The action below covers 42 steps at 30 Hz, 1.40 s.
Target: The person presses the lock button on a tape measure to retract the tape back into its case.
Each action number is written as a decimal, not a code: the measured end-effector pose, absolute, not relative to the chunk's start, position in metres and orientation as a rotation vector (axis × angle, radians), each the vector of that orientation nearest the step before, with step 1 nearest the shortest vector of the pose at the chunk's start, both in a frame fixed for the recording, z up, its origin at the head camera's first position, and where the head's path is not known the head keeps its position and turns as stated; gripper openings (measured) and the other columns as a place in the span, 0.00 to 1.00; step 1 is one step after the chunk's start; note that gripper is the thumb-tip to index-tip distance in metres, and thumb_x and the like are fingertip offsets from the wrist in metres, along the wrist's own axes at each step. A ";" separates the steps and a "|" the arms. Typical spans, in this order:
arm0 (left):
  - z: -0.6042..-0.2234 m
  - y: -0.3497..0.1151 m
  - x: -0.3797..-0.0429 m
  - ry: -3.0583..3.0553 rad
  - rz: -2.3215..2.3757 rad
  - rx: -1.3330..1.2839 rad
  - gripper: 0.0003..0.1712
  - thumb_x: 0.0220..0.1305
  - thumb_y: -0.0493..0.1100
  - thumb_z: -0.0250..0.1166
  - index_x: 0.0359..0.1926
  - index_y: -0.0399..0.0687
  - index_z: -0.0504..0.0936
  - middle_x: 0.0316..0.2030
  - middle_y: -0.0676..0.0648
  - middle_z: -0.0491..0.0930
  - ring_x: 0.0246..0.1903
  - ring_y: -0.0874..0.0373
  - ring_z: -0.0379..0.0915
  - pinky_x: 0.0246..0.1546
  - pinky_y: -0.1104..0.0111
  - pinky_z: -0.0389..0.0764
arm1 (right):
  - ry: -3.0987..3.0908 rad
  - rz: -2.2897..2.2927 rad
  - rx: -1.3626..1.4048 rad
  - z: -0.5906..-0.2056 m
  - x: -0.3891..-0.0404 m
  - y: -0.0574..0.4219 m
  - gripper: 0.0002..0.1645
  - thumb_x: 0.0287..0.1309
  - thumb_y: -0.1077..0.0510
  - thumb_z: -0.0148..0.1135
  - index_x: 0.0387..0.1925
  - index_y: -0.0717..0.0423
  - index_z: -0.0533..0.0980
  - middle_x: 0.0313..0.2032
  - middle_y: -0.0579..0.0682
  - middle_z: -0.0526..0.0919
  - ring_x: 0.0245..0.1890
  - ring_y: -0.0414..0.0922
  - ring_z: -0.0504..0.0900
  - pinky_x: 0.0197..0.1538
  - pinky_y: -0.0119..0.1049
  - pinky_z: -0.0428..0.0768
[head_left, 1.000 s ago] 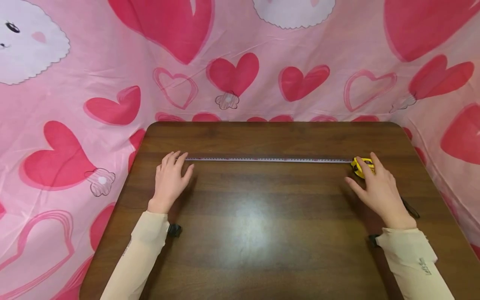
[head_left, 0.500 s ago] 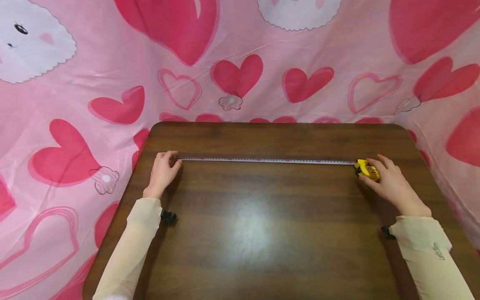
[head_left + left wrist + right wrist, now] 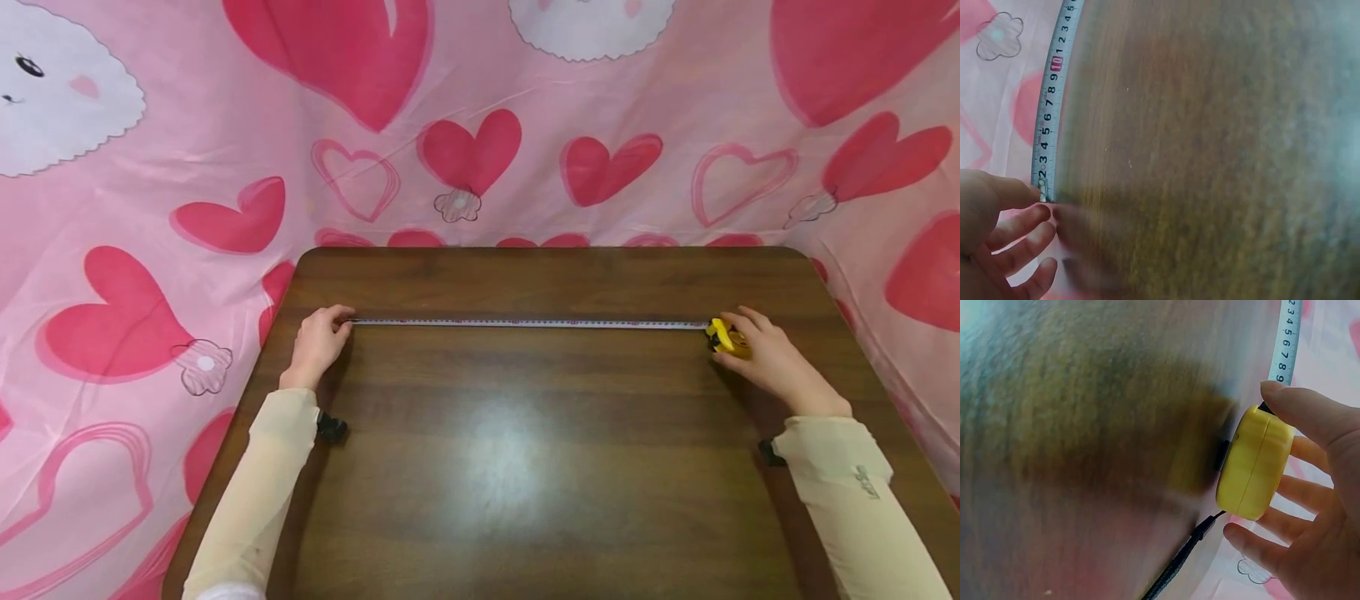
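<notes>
A yellow tape measure sits near the far right of the table, its case gripped by my right hand. In the right wrist view the thumb lies by the blade's mouth and the other fingers curl behind the case. The white blade runs straight out leftward across the table. At its other end my left hand pinches the metal end hook; the thumb covers part of it. Low centimetre numbers show there in the left wrist view.
Brown wood-grain table with rounded far corners fills the lower view. Pink heart-patterned cloth hangs behind and at both sides. A black wrist strap trails from the tape case. Each wrist carries a small black camera.
The left hand has shifted left, its spread fingers closing to a pinch at the blade's end. My right hand has gone from resting over the case to gripping it from the right.
</notes>
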<state>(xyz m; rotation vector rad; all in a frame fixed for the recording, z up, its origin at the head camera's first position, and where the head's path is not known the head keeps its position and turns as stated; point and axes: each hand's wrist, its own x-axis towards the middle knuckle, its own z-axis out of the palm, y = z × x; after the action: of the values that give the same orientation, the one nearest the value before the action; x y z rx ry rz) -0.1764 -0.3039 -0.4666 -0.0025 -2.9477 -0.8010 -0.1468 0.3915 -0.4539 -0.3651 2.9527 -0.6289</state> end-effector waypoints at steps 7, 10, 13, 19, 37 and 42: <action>-0.465 -0.304 -0.178 -2.940 -0.780 -0.008 0.12 0.72 0.34 0.62 0.52 0.36 0.86 0.45 0.31 0.83 0.43 0.37 0.77 0.49 0.42 0.76 | 2.942 -0.600 -0.444 -0.452 -0.154 0.391 0.40 0.62 0.63 0.71 0.68 0.74 0.61 0.67 0.85 0.57 0.60 0.85 0.60 0.60 0.81 0.60; -0.464 -0.304 -0.179 -2.924 -0.791 -0.027 0.12 0.70 0.32 0.62 0.51 0.34 0.86 0.45 0.31 0.84 0.43 0.37 0.78 0.50 0.43 0.77 | 2.923 -0.588 -0.457 -0.450 -0.156 0.391 0.41 0.61 0.66 0.71 0.69 0.73 0.61 0.65 0.84 0.60 0.60 0.84 0.62 0.60 0.80 0.61; -0.464 -0.304 -0.180 -2.910 -0.790 -0.044 0.12 0.69 0.31 0.62 0.50 0.33 0.86 0.44 0.30 0.84 0.42 0.37 0.79 0.49 0.44 0.78 | 2.921 -0.593 -0.464 -0.448 -0.156 0.392 0.43 0.61 0.67 0.71 0.72 0.70 0.60 0.63 0.84 0.63 0.59 0.82 0.64 0.60 0.80 0.61; -0.463 -0.305 -0.183 -2.912 -0.767 -0.058 0.13 0.69 0.29 0.63 0.53 0.32 0.86 0.46 0.30 0.84 0.43 0.37 0.80 0.49 0.44 0.79 | 2.950 -0.640 -0.539 -0.449 -0.155 0.392 0.47 0.59 0.68 0.73 0.74 0.68 0.59 0.58 0.82 0.68 0.55 0.79 0.69 0.56 0.78 0.67; -0.456 -0.310 -0.175 -2.987 -0.748 -0.077 0.08 0.69 0.30 0.64 0.45 0.35 0.88 0.44 0.32 0.86 0.42 0.36 0.79 0.48 0.43 0.77 | 3.016 -0.770 -0.739 -0.453 -0.139 0.399 0.34 0.47 0.75 0.77 0.56 0.59 0.73 0.49 0.73 0.76 0.50 0.73 0.71 0.47 0.71 0.68; -0.448 -0.312 -0.171 -2.995 -0.779 -0.056 0.09 0.71 0.32 0.64 0.47 0.36 0.88 0.49 0.30 0.85 0.47 0.35 0.79 0.53 0.41 0.77 | 3.058 -0.803 -0.809 -0.447 -0.136 0.400 0.34 0.43 0.78 0.77 0.53 0.58 0.75 0.50 0.71 0.76 0.50 0.72 0.71 0.47 0.69 0.65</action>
<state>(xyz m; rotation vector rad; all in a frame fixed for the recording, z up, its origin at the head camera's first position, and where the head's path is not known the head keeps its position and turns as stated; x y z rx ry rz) -0.1709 -0.3123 -0.4481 -0.0557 -2.9954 -0.7786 -0.1364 0.4004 -0.4468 -0.8094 3.0584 -0.8031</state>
